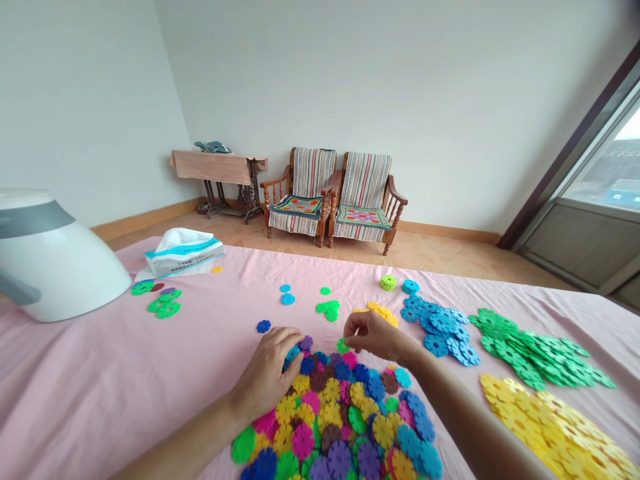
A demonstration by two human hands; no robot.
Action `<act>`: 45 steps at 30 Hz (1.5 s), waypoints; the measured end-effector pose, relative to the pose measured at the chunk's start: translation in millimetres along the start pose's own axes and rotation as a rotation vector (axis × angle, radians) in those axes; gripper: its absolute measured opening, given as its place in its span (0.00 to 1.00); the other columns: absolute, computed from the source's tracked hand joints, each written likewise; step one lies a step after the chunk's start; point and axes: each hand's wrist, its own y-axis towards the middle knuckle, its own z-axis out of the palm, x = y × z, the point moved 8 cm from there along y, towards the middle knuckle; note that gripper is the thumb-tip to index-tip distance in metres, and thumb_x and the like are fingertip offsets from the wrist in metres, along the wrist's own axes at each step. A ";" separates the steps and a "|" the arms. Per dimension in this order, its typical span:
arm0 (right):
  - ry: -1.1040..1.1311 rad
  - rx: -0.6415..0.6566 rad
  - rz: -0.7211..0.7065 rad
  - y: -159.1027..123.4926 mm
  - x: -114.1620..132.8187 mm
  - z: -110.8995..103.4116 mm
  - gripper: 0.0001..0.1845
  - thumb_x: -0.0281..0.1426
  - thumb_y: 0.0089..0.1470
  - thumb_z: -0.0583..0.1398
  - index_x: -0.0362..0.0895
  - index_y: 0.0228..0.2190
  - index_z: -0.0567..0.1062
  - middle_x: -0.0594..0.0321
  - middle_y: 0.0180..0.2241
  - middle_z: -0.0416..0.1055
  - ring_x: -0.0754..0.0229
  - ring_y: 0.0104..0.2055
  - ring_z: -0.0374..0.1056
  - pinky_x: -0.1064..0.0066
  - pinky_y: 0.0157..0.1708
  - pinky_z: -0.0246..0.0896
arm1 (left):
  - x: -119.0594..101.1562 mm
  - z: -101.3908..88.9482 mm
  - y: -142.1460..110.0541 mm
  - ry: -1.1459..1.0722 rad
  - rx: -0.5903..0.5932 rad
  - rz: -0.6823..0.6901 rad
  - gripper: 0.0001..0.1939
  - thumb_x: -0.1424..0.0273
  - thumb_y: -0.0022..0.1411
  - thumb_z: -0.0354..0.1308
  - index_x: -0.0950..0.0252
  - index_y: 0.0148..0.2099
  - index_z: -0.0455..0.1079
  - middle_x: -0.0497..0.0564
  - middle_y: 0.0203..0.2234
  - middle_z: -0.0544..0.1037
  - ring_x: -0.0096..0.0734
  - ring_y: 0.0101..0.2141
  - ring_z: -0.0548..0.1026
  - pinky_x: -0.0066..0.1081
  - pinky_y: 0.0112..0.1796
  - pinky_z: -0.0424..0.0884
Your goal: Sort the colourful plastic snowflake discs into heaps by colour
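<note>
Mixed discs [330, 417] heaped closest to us on the pink-draped worktop [185, 380], left hand [270, 365] loosely spread over their edge, right hand [374, 335] curled at a green disc [342, 346], pinch unclear from here, tissue box [186, 259] beyond, armchairs [313, 175] behind.

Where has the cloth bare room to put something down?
Bare cloth lies between the discs beside the kettle and the left hand, and between the tissue box and the dark-blue disc. Crowded: mixed pile and heaps to its right.
</note>
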 end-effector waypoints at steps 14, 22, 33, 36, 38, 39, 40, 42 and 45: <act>-0.235 -0.088 -0.108 0.8 21.0 27.1 0.05 0.27 0.41 0.60 0.43 0.26 0.75 0.65 0.24 0.70 0.66 0.25 0.65 0.78 0.24 0.56 | -0.7 -0.2 0.4 -0.011 0.003 -0.011 0.15 0.73 0.60 0.49 0.63 0.49 0.68 0.55 0.44 0.72 0.37 0.46 0.68 0.41 0.48 0.66; -0.376 -0.031 -0.152 -7.3 36.9 41.0 0.10 0.26 0.35 0.62 0.42 0.27 0.73 0.63 0.29 0.70 0.64 0.30 0.62 0.76 0.27 0.55 | -1.4 -0.2 0.4 -0.007 0.005 -0.001 0.15 0.74 0.60 0.49 0.62 0.49 0.67 0.55 0.44 0.72 0.37 0.46 0.68 0.42 0.48 0.65; -0.103 -0.070 -0.098 -19.3 26.5 27.6 0.06 0.25 0.43 0.58 0.42 0.24 0.76 0.66 0.23 0.72 0.65 0.27 0.64 0.77 0.26 0.56 | -0.5 0.6 0.0 0.015 0.005 -0.003 0.14 0.72 0.61 0.49 0.62 0.49 0.68 0.54 0.44 0.72 0.37 0.46 0.68 0.40 0.48 0.65; -0.062 -0.087 -0.103 -23.1 24.0 24.9 0.06 0.26 0.45 0.57 0.42 0.24 0.76 0.68 0.20 0.70 0.67 0.24 0.61 0.78 0.24 0.54 | -0.1 1.1 0.0 0.016 0.009 -0.005 0.14 0.71 0.61 0.49 0.63 0.49 0.67 0.54 0.44 0.72 0.37 0.46 0.68 0.40 0.48 0.65; -0.046 -0.105 -0.108 -27.2 25.0 22.6 0.06 0.26 0.45 0.57 0.42 0.25 0.75 0.70 0.19 0.67 0.69 0.23 0.59 0.78 0.23 0.52 | -0.4 0.8 0.1 0.015 0.007 -0.005 0.14 0.71 0.61 0.49 0.63 0.49 0.67 0.54 0.44 0.72 0.37 0.46 0.68 0.39 0.48 0.65; -0.042 -0.104 -0.111 -29.7 26.1 22.0 0.06 0.25 0.44 0.57 0.42 0.25 0.75 0.70 0.19 0.66 0.69 0.22 0.58 0.78 0.22 0.51 | -0.7 0.6 0.3 0.014 0.008 -0.006 0.14 0.71 0.61 0.49 0.63 0.49 0.67 0.54 0.44 0.72 0.37 0.46 0.68 0.39 0.48 0.65; -0.041 -0.091 -0.115 -32.2 27.2 22.0 0.06 0.25 0.44 0.57 0.42 0.26 0.75 0.71 0.18 0.65 0.70 0.22 0.57 0.78 0.22 0.50 | -0.9 0.4 0.4 0.013 0.009 -0.007 0.14 0.71 0.61 0.49 0.62 0.49 0.67 0.54 0.44 0.72 0.37 0.46 0.68 0.39 0.48 0.65; -0.050 -0.054 -0.119 -36.9 28.4 22.5 0.06 0.25 0.44 0.57 0.42 0.26 0.74 0.71 0.18 0.65 0.70 0.21 0.56 0.78 0.21 0.49 | -1.2 -0.5 0.7 0.011 0.008 -0.012 0.14 0.71 0.61 0.49 0.63 0.48 0.68 0.54 0.44 0.72 0.37 0.46 0.68 0.39 0.48 0.65; -0.093 -0.018 -0.127 -41.1 26.9 21.5 0.07 0.24 0.44 0.56 0.42 0.24 0.75 0.69 0.20 0.67 0.69 0.23 0.58 0.78 0.22 0.50 | -1.3 -1.1 1.1 0.004 0.012 -0.016 0.14 0.71 0.60 0.50 0.63 0.48 0.69 0.54 0.43 0.72 0.36 0.45 0.68 0.39 0.48 0.65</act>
